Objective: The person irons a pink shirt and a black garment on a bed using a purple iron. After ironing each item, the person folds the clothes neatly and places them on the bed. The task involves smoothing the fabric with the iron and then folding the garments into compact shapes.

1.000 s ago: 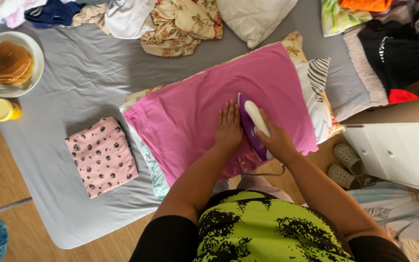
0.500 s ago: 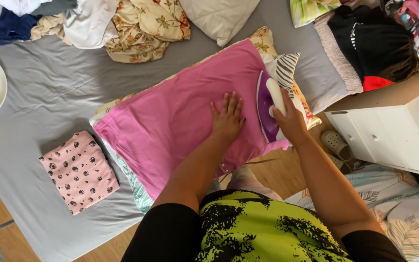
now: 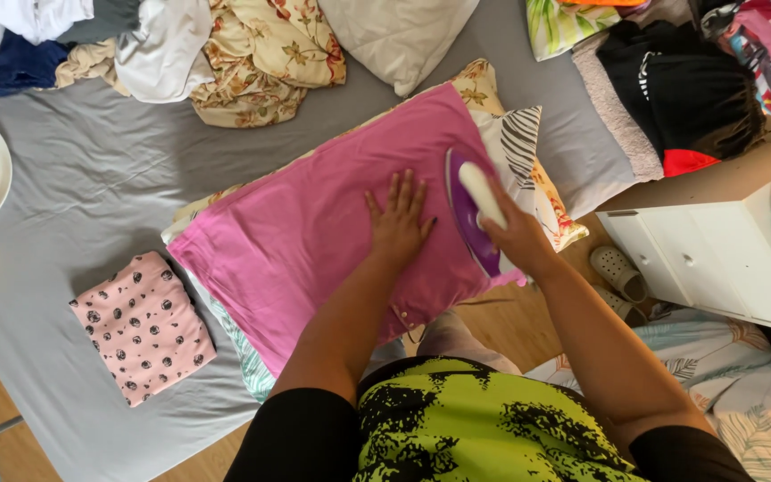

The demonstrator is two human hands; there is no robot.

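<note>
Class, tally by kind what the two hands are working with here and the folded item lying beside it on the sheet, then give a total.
Hands: 2, left hand, right hand
Purple iron: 1
Pink garment: 1
Folded spotted pink cloth: 1
Total: 5

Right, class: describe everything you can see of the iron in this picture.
The iron has a purple body and a white handle along its top, plastic by the look of it. It sits flat, tip pointing away from the person, at the right end of the pink cloth. The right hand grips the rear of the handle. The left hand lies flat on the cloth beside it, not touching it. Its soleplate is hidden.
</note>
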